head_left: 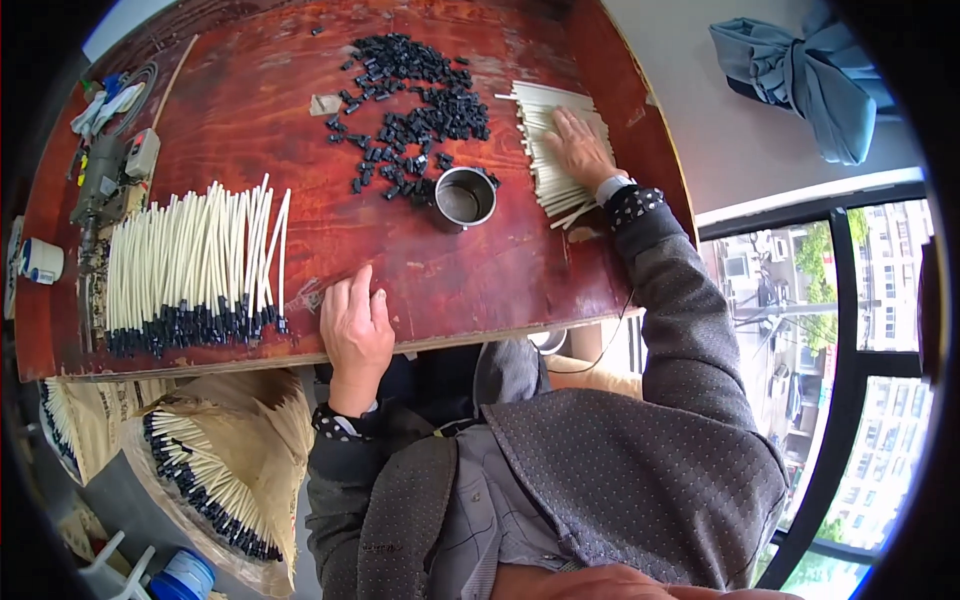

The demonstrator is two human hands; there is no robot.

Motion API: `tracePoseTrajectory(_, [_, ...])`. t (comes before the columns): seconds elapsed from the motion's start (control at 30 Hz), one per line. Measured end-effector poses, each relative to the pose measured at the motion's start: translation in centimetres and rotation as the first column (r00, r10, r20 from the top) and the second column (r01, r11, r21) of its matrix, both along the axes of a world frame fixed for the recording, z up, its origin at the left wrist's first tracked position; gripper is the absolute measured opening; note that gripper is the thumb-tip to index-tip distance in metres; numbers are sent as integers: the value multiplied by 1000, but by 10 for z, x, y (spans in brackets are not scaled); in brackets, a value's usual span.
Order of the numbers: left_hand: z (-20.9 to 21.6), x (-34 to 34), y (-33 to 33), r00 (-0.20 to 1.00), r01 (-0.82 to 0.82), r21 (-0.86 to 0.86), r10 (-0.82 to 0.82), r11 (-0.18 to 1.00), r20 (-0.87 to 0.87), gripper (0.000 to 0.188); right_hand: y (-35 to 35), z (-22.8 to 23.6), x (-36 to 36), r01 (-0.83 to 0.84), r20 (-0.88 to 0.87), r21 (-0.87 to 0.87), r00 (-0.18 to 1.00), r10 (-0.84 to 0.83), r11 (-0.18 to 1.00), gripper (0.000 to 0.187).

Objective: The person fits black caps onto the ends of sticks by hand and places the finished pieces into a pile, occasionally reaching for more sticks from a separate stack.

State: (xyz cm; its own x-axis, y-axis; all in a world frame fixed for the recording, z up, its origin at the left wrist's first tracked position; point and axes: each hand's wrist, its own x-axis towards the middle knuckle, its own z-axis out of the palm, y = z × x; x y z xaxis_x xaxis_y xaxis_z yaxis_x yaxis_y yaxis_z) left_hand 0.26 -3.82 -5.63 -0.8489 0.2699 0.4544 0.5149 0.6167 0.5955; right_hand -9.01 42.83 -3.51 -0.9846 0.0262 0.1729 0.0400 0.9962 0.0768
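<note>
My right hand (580,150) lies flat, fingers stretched, on a layer of thin white sticks (545,170) at the right side of the red wooden table (400,285). Near the table's front edge rests my left hand (358,325), its fingers extended and nothing in it. Left of that hand, a row of white sticks with black ends (195,260) lies side by side, black ends toward me. A metal cup (465,197) stands between the sticks and a loose heap of small black plastic caps (400,110).
A small machine (105,175) sits along the table's left side, with gloves (110,105) behind it. Below the front edge, a brown sack (215,410) holds more black-ended sticks. A raised board (640,110) borders the right. A blue bucket (185,578) stands on the floor.
</note>
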Motion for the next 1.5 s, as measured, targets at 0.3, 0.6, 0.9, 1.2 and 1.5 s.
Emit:
tracePoseTrajectory(0.3, [-3, -2, -4, 1000, 22, 37, -22, 999, 14, 36, 7, -6, 39, -150, 11, -91, 988, 152, 985, 54])
tracePoseTrajectory(0.6, [-5, 1, -8, 999, 25, 38, -26, 999, 19, 35, -31, 5, -34, -213, -304, -192, 941, 148, 958, 34])
tracePoseTrajectory(0.9, [0, 0, -6, 998, 13, 45, -16, 999, 68, 33, -48, -11, -126, -323, -276, -101, 918, 286, 941, 21])
tracePoseTrajectory(1.2, [1, -12, 2, 995, 41, 90, -49, 995, 92, 30, -48, 3, -124, -274, -379, -92, 899, 221, 957, 23])
tracePoseTrajectory(1.5, [-16, -1, -7, 994, 48, 65, -41, 997, -100, 24, -86, 17, -140, -638, 100, 69, 769, 631, 767, 45])
